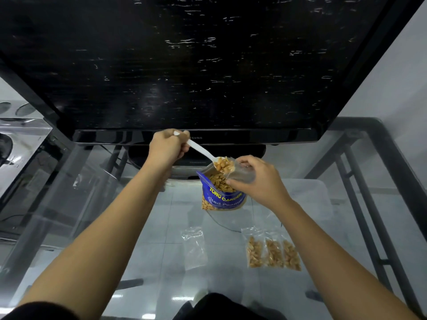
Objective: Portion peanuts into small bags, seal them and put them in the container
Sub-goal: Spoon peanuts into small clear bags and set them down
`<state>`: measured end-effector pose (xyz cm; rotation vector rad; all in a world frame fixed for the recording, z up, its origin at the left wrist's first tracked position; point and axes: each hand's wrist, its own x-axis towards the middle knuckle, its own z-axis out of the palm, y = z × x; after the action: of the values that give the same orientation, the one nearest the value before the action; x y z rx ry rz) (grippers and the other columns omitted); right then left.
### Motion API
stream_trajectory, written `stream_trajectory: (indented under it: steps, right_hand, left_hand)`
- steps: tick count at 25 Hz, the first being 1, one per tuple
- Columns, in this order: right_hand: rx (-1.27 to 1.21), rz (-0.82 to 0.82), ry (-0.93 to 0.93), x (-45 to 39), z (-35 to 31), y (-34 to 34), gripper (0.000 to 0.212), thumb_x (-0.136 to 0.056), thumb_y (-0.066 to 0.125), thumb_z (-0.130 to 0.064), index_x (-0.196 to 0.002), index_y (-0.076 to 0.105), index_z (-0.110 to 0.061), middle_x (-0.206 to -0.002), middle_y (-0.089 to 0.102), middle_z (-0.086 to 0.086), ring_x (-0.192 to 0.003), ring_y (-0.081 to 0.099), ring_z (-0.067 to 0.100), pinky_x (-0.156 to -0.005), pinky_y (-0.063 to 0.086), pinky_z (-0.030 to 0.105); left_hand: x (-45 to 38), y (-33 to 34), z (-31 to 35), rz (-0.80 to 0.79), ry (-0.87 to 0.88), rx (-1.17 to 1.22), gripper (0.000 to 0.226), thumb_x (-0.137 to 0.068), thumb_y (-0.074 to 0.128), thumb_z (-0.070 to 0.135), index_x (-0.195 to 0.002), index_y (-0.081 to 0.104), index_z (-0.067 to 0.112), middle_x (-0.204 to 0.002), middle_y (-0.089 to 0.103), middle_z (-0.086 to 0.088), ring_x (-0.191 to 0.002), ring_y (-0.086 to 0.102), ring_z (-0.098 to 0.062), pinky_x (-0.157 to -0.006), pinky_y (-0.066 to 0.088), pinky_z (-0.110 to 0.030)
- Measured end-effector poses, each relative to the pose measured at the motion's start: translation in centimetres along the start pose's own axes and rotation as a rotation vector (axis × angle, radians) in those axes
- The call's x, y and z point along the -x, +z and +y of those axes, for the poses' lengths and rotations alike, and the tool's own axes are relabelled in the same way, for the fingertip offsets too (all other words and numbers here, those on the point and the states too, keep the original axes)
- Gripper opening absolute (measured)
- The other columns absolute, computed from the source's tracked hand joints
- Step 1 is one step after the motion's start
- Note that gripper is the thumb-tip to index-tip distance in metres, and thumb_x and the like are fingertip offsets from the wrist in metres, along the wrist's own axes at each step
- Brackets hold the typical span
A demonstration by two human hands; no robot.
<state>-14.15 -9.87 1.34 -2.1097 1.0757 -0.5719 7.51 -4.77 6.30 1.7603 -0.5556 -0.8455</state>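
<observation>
The left hand (166, 147) is closed around the handle of a white plastic spoon (201, 150), its bowl heaped with peanuts (223, 165) at the mouth of a small clear bag (242, 173) pinched in the right hand (258, 181), just above the open blue peanut packet (223, 196). Three filled bags (273, 252) and one empty bag (194, 248) lie nearer on the glass table (92, 204).

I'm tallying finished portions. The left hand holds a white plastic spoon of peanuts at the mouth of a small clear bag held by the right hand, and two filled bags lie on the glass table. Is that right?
Not quite: the head view shows three filled bags on the glass table, not two. The rest holds: the left hand holds the white plastic spoon of peanuts at the small clear bag held by the right hand.
</observation>
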Motion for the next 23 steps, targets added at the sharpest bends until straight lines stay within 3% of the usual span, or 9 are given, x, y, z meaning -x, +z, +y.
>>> stream_trajectory:
  steps: [5,8,11,14,16,20,23]
  right_hand:
    - [-0.219,0.112,0.045,0.5,-0.6,1.6,0.045,-0.065,0.081,-0.039,-0.103,0.061,-0.026,-0.099,0.068,-0.008,-0.095,0.061,0.006,-0.081,0.050,0.023]
    - [-0.356,0.184,0.072,0.7,-1.3,2.1,0.045,-0.067,0.081,-0.034,-0.105,0.060,-0.023,-0.095,0.068,-0.008,-0.087,0.063,0.004,-0.075,0.053,0.020]
    - [-0.446,0.247,0.089,0.5,-1.7,2.0,0.043,-0.069,0.080,-0.031,-0.106,0.059,-0.024,-0.091,0.066,-0.013,-0.082,0.062,0.002,-0.070,0.052,0.014]
    - [-0.485,0.265,0.128,0.6,-1.3,1.5,0.043,-0.070,0.078,-0.031,-0.107,0.056,-0.028,-0.091,0.065,-0.012,-0.084,0.062,0.002,-0.073,0.052,0.014]
    - [-0.494,0.266,0.156,0.9,-0.7,1.1,0.043,-0.070,0.078,-0.033,-0.106,0.055,-0.029,-0.093,0.066,-0.011,-0.087,0.063,0.004,-0.074,0.052,0.015]
    - [-0.480,0.227,0.216,1.5,0.5,0.9,0.043,-0.070,0.077,-0.035,-0.108,0.058,-0.024,-0.094,0.068,-0.009,-0.090,0.065,0.007,-0.074,0.053,0.021]
    - [-0.475,0.180,0.242,1.6,1.1,1.0,0.048,-0.071,0.076,-0.039,-0.111,0.059,-0.021,-0.101,0.069,-0.005,-0.094,0.066,0.011,-0.078,0.056,0.028]
  left_hand:
    - [3.4,1.8,3.7,-0.078,0.384,-0.365,0.016,-0.087,0.061,0.026,-0.080,0.069,0.015,-0.065,0.068,-0.004,-0.061,0.062,-0.009,-0.067,0.050,-0.024]
    - [5.6,2.2,5.5,-0.130,0.648,-0.599,0.017,-0.088,0.060,0.030,-0.083,0.070,0.017,-0.065,0.067,-0.003,-0.061,0.061,-0.010,-0.059,0.045,-0.020]
    - [6.4,1.7,6.7,-0.027,0.837,-0.608,0.017,-0.088,0.059,0.030,-0.081,0.068,0.017,-0.054,0.055,0.010,-0.051,0.050,0.001,-0.051,0.033,-0.009]
    - [4.9,0.3,6.7,0.214,0.734,-0.343,0.017,-0.087,0.057,0.031,-0.079,0.066,0.019,-0.058,0.062,-0.003,-0.053,0.050,-0.003,-0.058,0.042,-0.025]
    - [3.6,-0.1,5.0,0.252,0.608,-0.263,0.017,-0.087,0.056,0.031,-0.079,0.066,0.020,-0.066,0.066,-0.014,-0.059,0.054,-0.015,-0.060,0.045,-0.033]
    - [3.5,2.5,-1.8,-0.144,0.548,-0.757,0.017,-0.090,0.057,0.023,-0.088,0.069,0.011,-0.071,0.070,-0.013,-0.060,0.056,-0.021,-0.058,0.042,-0.027]
    - [3.3,3.2,-4.7,-0.126,0.332,-0.578,0.019,-0.091,0.056,0.021,-0.084,0.068,0.009,-0.072,0.071,-0.014,-0.071,0.065,-0.026,-0.070,0.054,-0.034]
